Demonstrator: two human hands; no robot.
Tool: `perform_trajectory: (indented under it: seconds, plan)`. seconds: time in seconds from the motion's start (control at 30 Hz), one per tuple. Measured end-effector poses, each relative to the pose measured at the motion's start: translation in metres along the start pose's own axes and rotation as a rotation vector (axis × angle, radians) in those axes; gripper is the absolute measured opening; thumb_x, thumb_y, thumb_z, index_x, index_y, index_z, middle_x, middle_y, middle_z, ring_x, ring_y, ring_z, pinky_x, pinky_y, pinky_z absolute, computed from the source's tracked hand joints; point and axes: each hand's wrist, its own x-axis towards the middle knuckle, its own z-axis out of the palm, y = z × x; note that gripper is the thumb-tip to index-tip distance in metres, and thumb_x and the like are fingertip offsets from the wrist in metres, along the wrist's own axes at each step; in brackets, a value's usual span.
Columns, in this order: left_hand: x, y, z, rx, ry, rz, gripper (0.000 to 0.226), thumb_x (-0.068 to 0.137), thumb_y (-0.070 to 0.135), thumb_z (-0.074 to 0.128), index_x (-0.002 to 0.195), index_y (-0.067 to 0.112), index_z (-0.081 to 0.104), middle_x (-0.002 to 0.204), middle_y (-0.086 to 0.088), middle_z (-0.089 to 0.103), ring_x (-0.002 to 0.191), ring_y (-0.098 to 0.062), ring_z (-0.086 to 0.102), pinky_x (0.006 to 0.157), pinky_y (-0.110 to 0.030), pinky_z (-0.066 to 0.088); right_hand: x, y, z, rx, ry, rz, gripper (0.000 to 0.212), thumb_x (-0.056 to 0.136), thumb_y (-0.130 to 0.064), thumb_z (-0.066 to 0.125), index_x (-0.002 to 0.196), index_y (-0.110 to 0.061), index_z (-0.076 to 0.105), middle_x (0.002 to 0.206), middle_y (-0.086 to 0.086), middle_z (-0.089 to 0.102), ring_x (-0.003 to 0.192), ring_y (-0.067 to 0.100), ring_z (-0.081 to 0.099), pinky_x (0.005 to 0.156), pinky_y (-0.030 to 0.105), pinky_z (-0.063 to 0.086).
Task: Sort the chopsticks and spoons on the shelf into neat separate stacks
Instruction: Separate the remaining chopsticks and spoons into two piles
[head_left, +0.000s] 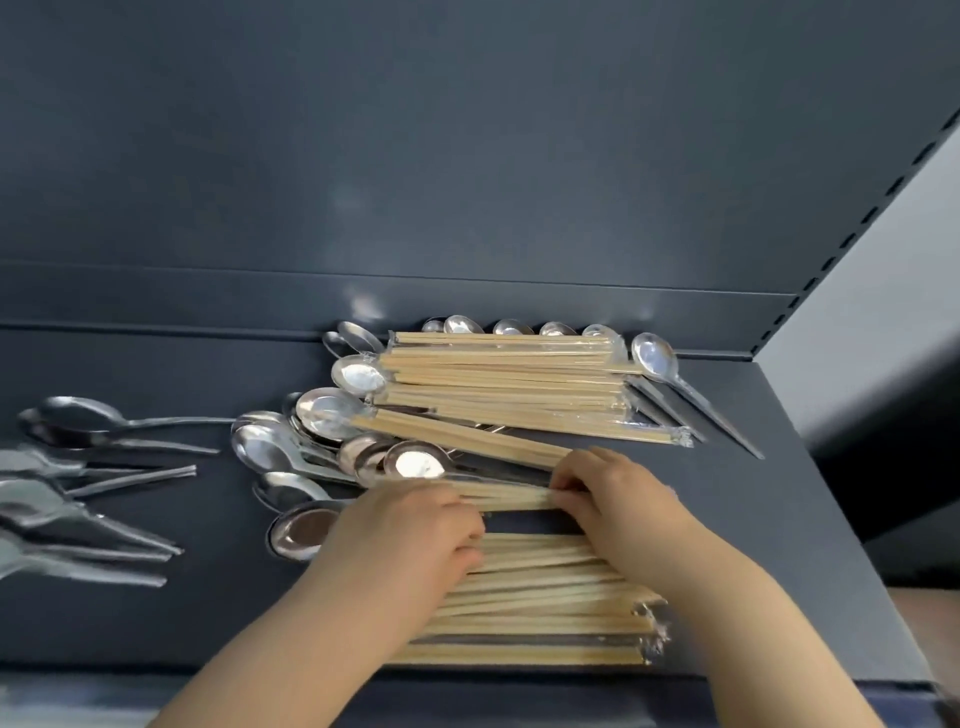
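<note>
At the left edge of the frame, loose spoons (93, 467) lie apart from the rest on the dark shelf (156, 623). Left of centre sit jumbled spoons (291, 447), some tucked under a chopstick pile (509, 384) in the upper centre. Lower down, the left hand (410, 530) curls round 1 end of a small bundle of chopsticks (509, 496) and the right hand (618, 493) pinches the other end. The bundle sits just above a flat chopstick stack (545, 613) at lower centre.

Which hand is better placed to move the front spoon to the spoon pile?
Left. Both hands hold a chopstick packet, but the left hand is beside that spoon and nearer the spoon pile; the right hand is farther off.
</note>
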Motion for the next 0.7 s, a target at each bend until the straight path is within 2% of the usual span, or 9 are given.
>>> perform_trajectory:
  seconds: [0.07,0.1,0.2,0.23,0.4,0.47,0.57,0.63,0.7]
  plan:
    - [0.001,0.002,0.008,0.026,-0.045,-0.09,0.028,0.093,0.049,0.045,0.111,0.035,0.062,0.105,0.017,0.057,0.102,-0.007,0.051,0.087,-0.029,0.045,0.0,0.007,-0.006,0.033,-0.019,0.016,0.005,0.095,-0.03,0.048,0.094,-0.027,0.052,0.093,-0.01,0.057,0.089,0.017,0.053,0.078,0.031,0.044]
    - [0.001,0.004,0.01,0.048,-0.066,-0.112,0.029,0.094,0.048,0.042,0.11,0.034,0.063,0.105,0.017,0.057,0.101,-0.007,0.052,0.085,-0.028,0.044,0.001,0.01,-0.009,0.044,-0.022,0.026,0.004,0.096,-0.03,0.047,0.094,-0.027,0.05,0.092,-0.008,0.058,0.086,0.018,0.054,0.075,0.032,0.045]
    - [0.005,0.006,0.019,0.133,-0.014,-0.051,0.019,0.077,0.047,0.057,0.07,0.033,0.068,0.068,0.017,0.057,0.065,-0.005,0.058,0.056,-0.024,0.05,0.0,0.018,-0.016,0.073,-0.037,0.051,0.005,0.097,-0.03,0.043,0.096,-0.026,0.047,0.089,-0.006,0.06,0.081,0.015,0.054,0.064,0.021,0.04]
    - [0.005,0.005,0.02,0.164,0.032,-0.025,0.013,0.07,0.044,0.064,0.065,0.032,0.065,0.063,0.017,0.055,0.058,-0.006,0.057,0.052,-0.024,0.049,0.0,0.02,-0.017,0.08,-0.032,0.046,0.005,0.097,-0.029,0.043,0.096,-0.026,0.047,0.088,-0.006,0.06,0.08,0.014,0.053,0.063,0.02,0.04]
    - [0.007,0.01,0.021,0.216,0.005,-0.029,0.027,0.058,0.035,0.082,0.062,0.03,0.055,0.057,0.015,0.049,0.049,-0.005,0.05,0.044,-0.019,0.035,0.005,0.025,-0.02,0.163,0.027,0.027,0.003,0.096,-0.03,0.044,0.097,-0.03,0.047,0.082,-0.014,0.058,0.073,0.008,0.053,0.067,0.026,0.045]
    - [0.006,0.01,0.024,0.216,0.006,-0.037,0.033,0.051,0.033,0.087,0.065,0.031,0.058,0.061,0.017,0.05,0.052,-0.003,0.05,0.042,-0.016,0.032,0.008,0.025,-0.021,0.197,0.029,0.039,0.005,0.095,-0.035,0.044,0.098,-0.032,0.047,0.082,-0.016,0.057,0.073,0.008,0.053,0.069,0.027,0.046]
    - [0.004,0.005,0.025,0.178,0.033,-0.07,0.054,0.037,0.014,0.09,0.08,0.032,0.062,0.072,0.016,0.052,0.058,-0.005,0.053,0.043,-0.017,0.037,0.012,0.021,-0.025,0.238,0.02,0.056,0.016,0.091,-0.047,0.046,0.101,-0.035,0.049,0.085,-0.013,0.059,0.077,0.009,0.054,0.071,0.027,0.046]
    - [0.003,0.0,0.019,0.158,0.088,-0.083,0.062,0.039,0.004,0.088,0.088,0.03,0.061,0.079,0.014,0.055,0.063,-0.009,0.055,0.048,-0.022,0.046,0.014,0.016,-0.028,0.239,0.015,0.052,0.025,0.088,-0.052,0.048,0.104,-0.033,0.051,0.085,-0.011,0.059,0.077,0.009,0.054,0.07,0.027,0.045]
    - [0.0,-0.008,0.009,0.139,0.141,-0.091,0.062,0.047,0.002,0.086,0.095,0.03,0.058,0.086,0.014,0.06,0.073,-0.01,0.059,0.059,-0.026,0.052,0.017,0.009,-0.031,0.217,0.023,0.047,0.029,0.086,-0.053,0.048,0.106,-0.031,0.053,0.081,-0.01,0.059,0.074,0.008,0.053,0.069,0.028,0.046]
